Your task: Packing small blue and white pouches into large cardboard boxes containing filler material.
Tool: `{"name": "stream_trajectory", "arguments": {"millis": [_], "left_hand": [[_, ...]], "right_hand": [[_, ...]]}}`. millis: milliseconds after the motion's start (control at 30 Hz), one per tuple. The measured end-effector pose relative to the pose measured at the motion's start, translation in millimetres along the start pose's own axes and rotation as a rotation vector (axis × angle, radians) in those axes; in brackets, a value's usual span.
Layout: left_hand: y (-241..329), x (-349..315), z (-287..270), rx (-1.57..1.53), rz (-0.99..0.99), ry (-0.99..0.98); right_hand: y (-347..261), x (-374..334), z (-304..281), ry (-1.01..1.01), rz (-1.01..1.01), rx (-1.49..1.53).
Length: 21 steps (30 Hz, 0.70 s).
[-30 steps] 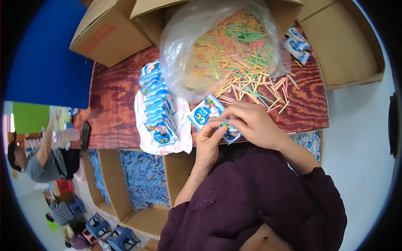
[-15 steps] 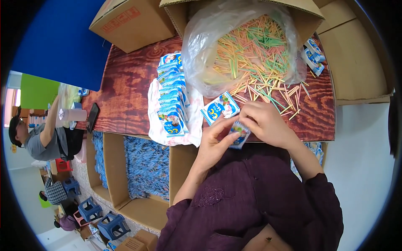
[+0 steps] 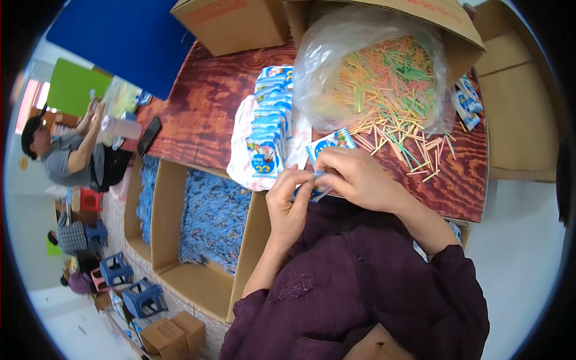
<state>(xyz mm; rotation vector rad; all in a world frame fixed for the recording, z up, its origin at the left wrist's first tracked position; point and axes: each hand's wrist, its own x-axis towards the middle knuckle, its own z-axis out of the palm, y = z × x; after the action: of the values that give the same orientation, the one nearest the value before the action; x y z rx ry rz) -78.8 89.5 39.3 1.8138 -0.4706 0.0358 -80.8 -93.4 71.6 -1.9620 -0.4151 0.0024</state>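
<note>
In front of my chest, at the near edge of the table, both hands are closed on one small blue-and-white sachet (image 3: 313,193). My left hand (image 3: 289,201) pinches it between thumb and fingers. From the other side, my right hand (image 3: 363,180) grips its top, so the fingertips of both hands nearly meet. Most of the sachet is hidden by the fingers. Just beyond them lies another flat sachet (image 3: 332,144), partly covered by my right hand. To the left, a row of overlapping sachets (image 3: 268,129) rests on a white plastic sheet (image 3: 241,157).
Coloured thin sticks (image 3: 390,90) spill from a clear plastic bag (image 3: 315,75) in a cardboard box (image 3: 414,11). More sachets (image 3: 467,105) lie at the right. Below the table's left side, a carton (image 3: 170,228) holds many blue packets. A co-worker (image 3: 72,156) sits far left near a phone (image 3: 150,137).
The view has shifted, moving the table contents rightward. My fingertips have come together over the sachet, which now shows less. The co-worker's hands have come into view, raised together.
</note>
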Motion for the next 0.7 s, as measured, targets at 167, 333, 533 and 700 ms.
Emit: {"name": "stream_trajectory", "arguments": {"millis": [167, 333, 533, 700], "left_hand": [[2.7, -33.9, -3.8, -0.249, -0.104, 0.209], [8.8, -60.5, -15.9, -0.231, -0.128, 0.398], [11.8, -87.2, -18.3, -0.168, -0.274, 0.538], [-21.7, -54.0, -22.3, 0.249, -0.201, 0.466]], "right_hand": [[-3.0, 18.8, -18.2, -0.222, -0.016, 0.174], [11.9, 39.2, -19.1, -0.030, -0.280, -0.340], [5.6, 68.7, -3.1, -0.457, 0.022, 0.171], [47.6, 120.4, 31.3, -0.393, -0.217, -0.014]]}}
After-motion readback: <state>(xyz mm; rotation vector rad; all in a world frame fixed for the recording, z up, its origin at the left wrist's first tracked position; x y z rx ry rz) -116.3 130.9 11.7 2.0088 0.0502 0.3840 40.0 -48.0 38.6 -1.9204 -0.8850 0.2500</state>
